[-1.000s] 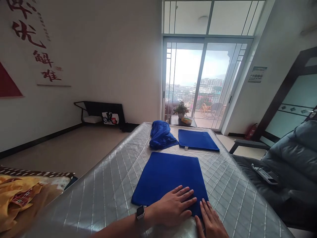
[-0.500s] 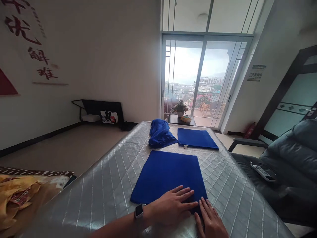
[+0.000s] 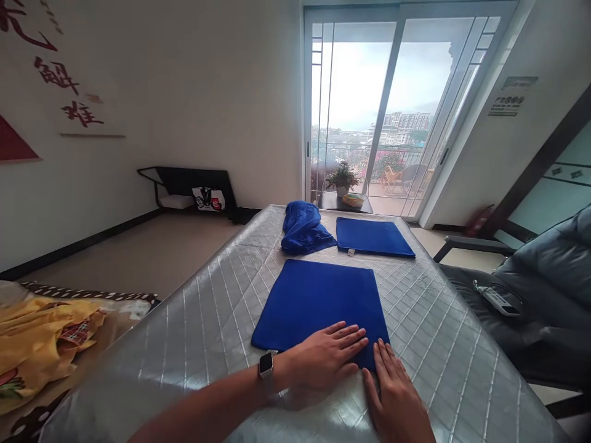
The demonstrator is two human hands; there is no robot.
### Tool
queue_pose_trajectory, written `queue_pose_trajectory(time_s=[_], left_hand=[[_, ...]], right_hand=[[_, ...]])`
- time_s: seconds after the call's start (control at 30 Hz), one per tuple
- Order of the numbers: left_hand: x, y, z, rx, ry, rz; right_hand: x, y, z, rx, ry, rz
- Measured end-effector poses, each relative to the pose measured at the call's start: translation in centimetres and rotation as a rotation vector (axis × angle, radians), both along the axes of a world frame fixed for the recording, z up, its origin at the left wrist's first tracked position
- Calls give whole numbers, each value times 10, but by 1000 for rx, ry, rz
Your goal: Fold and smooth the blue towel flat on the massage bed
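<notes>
Where hands rest, blue cloth partly beneath

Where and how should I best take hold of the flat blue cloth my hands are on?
I'd pinch the flat blue cloth by its near right corner, coming from the right. It lies flat, so a fingertip probably must slide under the edge; your right hand rests at that corner, while your left hand lies across the near edge.

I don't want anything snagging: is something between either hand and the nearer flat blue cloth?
Nothing visible is: the left hand lies partly on the blue cloth, and the right hand is at its near right corner.
</notes>
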State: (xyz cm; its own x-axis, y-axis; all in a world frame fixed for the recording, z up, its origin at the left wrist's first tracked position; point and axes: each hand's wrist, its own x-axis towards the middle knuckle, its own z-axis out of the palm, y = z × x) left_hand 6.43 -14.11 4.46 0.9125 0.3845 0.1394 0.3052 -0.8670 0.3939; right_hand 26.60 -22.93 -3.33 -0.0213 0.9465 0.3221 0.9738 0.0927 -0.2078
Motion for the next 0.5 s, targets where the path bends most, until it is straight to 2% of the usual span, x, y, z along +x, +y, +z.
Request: queue_pose_trajectory(time_s=[0.23,0.5], left_hand=[[3,-2,3,38,16,-128],[6,-8,-13,46,43,9]], right_hand=[[-4,-2,8,-46,-16,-24],[-8,-3,24,-177,-3,-42]])
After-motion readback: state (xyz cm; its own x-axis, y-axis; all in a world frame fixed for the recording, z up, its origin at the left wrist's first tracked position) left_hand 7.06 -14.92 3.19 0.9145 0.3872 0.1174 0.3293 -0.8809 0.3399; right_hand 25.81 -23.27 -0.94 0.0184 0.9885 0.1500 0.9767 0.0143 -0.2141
